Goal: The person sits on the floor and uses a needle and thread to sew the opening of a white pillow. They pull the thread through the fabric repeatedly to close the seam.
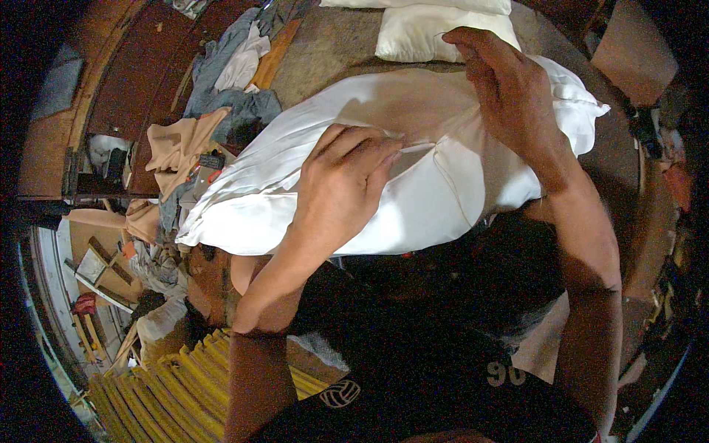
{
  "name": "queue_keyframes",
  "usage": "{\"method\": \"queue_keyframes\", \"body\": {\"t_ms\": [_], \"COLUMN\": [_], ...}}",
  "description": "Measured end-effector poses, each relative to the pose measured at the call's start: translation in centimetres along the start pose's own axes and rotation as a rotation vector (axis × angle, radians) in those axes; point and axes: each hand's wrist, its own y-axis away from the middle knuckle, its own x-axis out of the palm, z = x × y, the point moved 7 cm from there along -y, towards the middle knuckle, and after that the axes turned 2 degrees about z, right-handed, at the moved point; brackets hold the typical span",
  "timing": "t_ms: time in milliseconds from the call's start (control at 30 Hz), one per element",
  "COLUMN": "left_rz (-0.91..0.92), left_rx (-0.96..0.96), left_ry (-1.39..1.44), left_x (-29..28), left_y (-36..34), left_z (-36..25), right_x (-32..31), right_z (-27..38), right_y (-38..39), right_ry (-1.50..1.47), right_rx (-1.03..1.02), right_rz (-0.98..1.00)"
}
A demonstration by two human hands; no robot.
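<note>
A plump white pillow lies across my lap and spreads over the middle of the view. My left hand pinches a raised fold of its fabric between thumb and fingers. Raised over the pillow's far right part, my right hand has its fingers closed, and a thin, needle-like tip sticks out at the fingertips. A fine thread loops down over the white cloth, right of my left hand. Shadows of my arm and hand darken part of the pillow.
More white pillows lie beyond, on a brown surface. Crumpled grey-blue and beige cloths are heaped at the left, near a wooden cabinet. A yellow ribbed mat or stack sits at the lower left.
</note>
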Motion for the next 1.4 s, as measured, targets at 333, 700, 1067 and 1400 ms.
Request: {"method": "queue_keyframes", "body": {"t_ms": [333,700,1067,1400], "left_rz": [-0.031,-0.082,-0.058,0.006], "left_rx": [0.103,-0.101,-0.138,-0.256], "left_ry": [0.15,0.21,0.219,0.277], "left_x": [0.5,1.5,1.8,2.4], "left_y": [0.9,0.6,0.9,1.0], "left_z": [-0.5,0.1,0.2,0.5], "right_x": [0.0,0.0,-0.1,-0.2], "right_z": [-0.3,-0.3,-0.4,-0.5], "right_y": [-0.3,-0.5,-0.3,-0.2], "right_ry": [-0.048,-0.025,-0.035,0.022], "right_rx": [0.107,0.097,0.06,0.025], "right_rz": [0.026,0.036,0.003,-0.033]}}
